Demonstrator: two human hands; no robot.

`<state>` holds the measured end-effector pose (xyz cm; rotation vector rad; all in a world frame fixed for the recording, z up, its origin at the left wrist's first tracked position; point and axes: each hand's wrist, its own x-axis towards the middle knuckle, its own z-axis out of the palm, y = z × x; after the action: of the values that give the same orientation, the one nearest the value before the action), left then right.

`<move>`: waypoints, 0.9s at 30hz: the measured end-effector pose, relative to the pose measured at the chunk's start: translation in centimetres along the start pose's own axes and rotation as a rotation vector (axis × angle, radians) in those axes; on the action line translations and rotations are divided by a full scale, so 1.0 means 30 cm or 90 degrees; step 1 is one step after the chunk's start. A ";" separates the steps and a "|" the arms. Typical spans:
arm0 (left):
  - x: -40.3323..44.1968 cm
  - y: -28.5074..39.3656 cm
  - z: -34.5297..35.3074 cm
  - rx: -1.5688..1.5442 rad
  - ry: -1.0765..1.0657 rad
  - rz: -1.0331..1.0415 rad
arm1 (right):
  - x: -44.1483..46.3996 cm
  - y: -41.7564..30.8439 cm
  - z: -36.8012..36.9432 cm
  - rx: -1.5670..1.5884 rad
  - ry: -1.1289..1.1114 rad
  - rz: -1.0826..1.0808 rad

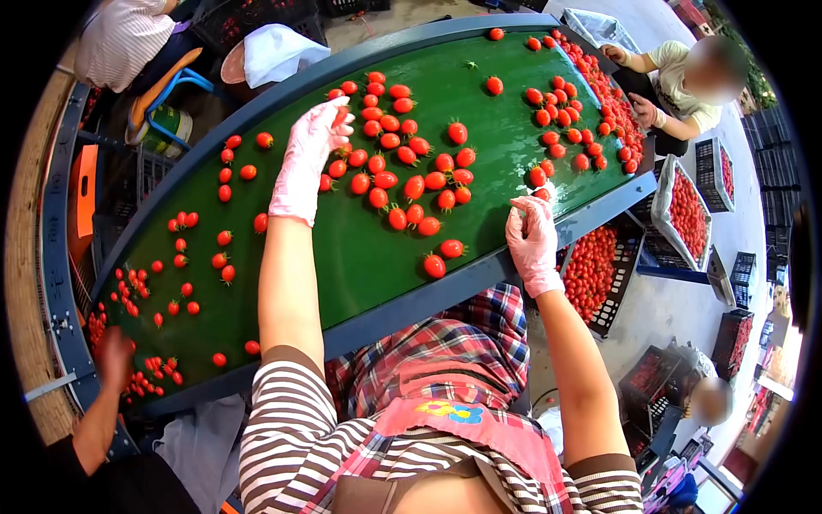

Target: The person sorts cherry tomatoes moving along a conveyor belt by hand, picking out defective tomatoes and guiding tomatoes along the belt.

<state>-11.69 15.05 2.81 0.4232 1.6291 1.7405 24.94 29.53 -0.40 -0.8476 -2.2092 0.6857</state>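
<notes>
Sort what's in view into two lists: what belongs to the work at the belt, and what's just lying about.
In the work:
- green belt
- cherry tomatoes
- left hand
- right hand

Lying about, apparently:
- white cloth
- green bucket
- stacked crates

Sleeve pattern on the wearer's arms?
Brown and white stripes on the sleeves; shows best in the head view.

We can read no words, brands or numbers anywhere. We see faint marks like lettering on the blue metal frame (56,248) along the far left, but they are too small and blurred for us to read.
</notes>
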 end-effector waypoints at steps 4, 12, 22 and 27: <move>-0.025 0.013 0.077 -0.120 -0.080 -0.053 | 0.019 -0.007 -0.008 0.035 -0.011 0.068; 0.055 0.011 0.161 0.085 -0.034 -0.060 | 0.041 -0.015 -0.018 0.057 -0.018 0.039; 0.218 -0.076 -0.041 0.836 0.251 0.218 | 0.046 0.010 -0.027 0.065 0.000 0.063; 0.184 0.036 0.120 0.643 0.157 0.220 | 0.058 0.031 -0.030 0.046 0.002 0.053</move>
<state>-13.43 21.49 3.16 1.0234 2.6845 1.0710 24.95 31.60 0.27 -0.9066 -2.1434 0.7985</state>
